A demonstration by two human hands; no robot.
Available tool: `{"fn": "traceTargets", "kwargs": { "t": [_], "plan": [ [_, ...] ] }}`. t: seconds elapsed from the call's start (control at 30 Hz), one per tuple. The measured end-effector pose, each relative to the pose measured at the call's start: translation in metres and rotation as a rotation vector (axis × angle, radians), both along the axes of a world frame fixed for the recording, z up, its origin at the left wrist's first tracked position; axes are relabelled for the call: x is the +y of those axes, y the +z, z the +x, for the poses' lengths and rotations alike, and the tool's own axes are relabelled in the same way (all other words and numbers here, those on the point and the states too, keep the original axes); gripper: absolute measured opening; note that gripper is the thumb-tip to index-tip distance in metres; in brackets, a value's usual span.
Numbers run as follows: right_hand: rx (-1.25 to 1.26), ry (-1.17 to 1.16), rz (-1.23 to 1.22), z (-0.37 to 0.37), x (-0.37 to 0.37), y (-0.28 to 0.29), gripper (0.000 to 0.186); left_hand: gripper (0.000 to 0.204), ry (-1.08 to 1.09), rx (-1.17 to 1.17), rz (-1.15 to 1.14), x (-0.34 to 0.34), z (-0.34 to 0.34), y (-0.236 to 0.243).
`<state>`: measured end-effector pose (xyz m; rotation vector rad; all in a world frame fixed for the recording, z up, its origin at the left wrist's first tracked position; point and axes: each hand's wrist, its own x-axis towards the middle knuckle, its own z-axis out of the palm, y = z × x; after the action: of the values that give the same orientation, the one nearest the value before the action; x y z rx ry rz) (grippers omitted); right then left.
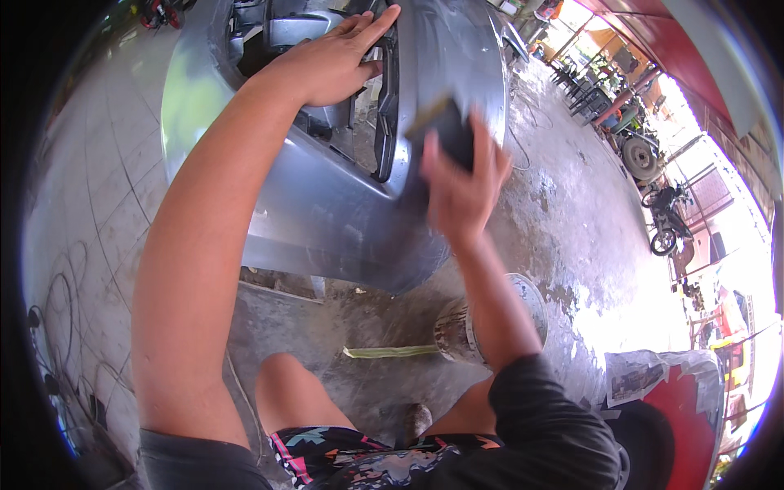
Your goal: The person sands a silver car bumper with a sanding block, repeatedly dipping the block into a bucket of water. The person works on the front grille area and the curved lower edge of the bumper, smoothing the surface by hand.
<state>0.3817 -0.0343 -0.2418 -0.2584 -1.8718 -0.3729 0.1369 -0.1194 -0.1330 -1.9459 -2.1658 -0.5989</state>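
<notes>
Bumper (327, 224), smooth and curved, lies beneath the left hand (335, 67), empty fingers (377, 28) extended, and right hand (467, 188), fingers gripping a blurred dark block (454, 135); a stained bucket's (457, 331) contents are unclear.

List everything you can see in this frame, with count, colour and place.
bumper: one, silver-grey, upper centre
block: one, dark with a yellowish edge, blurred, in the right hand
bucket: one, whitish and stained, on the floor behind the right forearm
strip: one, pale green, on the floor left of the bucket
floor: one, grey, all around
motorcycle: one, black, far right
large tyre: one, dark, upper right
vehicle panel: one, red, partly papered, lower right
overhead sheet: one, red, top right
shorts: one pair, patterned, bottom centre
left hand: one, bare, on the bumper
right hand: one, bare, blurred, around the block
</notes>
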Motion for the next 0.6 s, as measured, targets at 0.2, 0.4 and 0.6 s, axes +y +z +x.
{"fn": "traceTargets", "kwargs": {
  "t": [0.2,0.4,0.6],
  "plan": [
    [-0.112,0.164,0.068,0.064,-0.001,-0.083,0.03,0.086,0.137,0.093,0.186,0.038,-0.002,-0.022],
    [-0.085,0.119,-0.105,-0.037,0.099,0.107,0.03,0.101,0.059,0.017,0.051,0.006,0.01,0.004],
    [0.066,0.08,-0.078,0.002,0.046,0.023,0.03,0.113,0.002,0.091,0.05,0.006,-0.009,-0.003]
  ]
}}
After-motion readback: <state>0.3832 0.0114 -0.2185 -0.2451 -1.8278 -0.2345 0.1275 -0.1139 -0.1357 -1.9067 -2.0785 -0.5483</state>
